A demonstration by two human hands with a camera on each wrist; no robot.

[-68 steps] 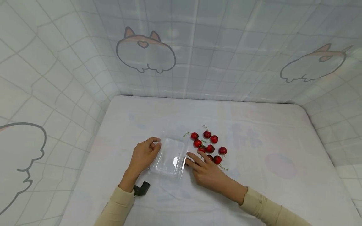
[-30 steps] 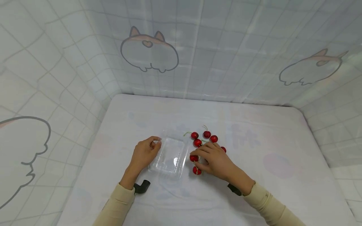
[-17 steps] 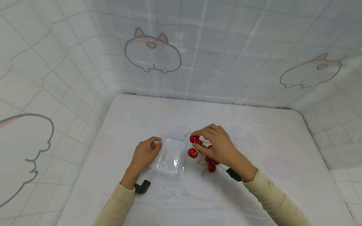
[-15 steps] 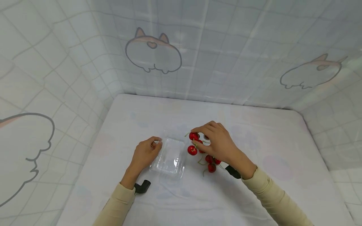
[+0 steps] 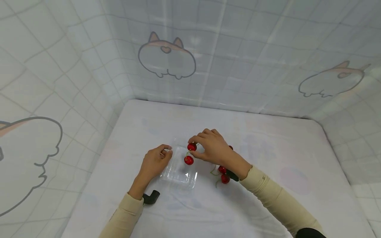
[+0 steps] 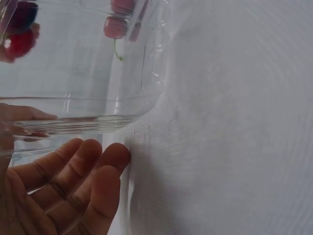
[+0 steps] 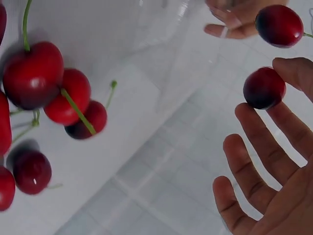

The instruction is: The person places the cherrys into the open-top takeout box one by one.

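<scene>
A clear plastic box [image 5: 178, 177] lies on the table. At its left side, my left hand [image 5: 156, 162] holds the rim, with the thumb and the curved fingers on either side of the plastic in the left wrist view. Over the box, my right hand [image 5: 212, 147] pinches a red cherry [image 5: 191, 146] between thumb and fingertips. A second cherry [image 5: 189, 160] hangs just below it, seemingly joined by the stem. To the right, more loose cherries [image 5: 225, 178] lie partly hidden under my right hand and forearm; several [image 7: 34, 76] show in the right wrist view.
A pale patterned cloth covers the table [image 5: 268, 205]. Tiled-print curtains [image 5: 238, 66] enclose it at the back and both sides. Dark pieces [image 5: 151, 197] sit at my wrists. A black rounded shape [image 5: 309, 233] shows at the lower right edge.
My right hand has gone to the loose cherries, picked up a pair, and carried it left until over the box. The left hand has stayed at the box's left side.
</scene>
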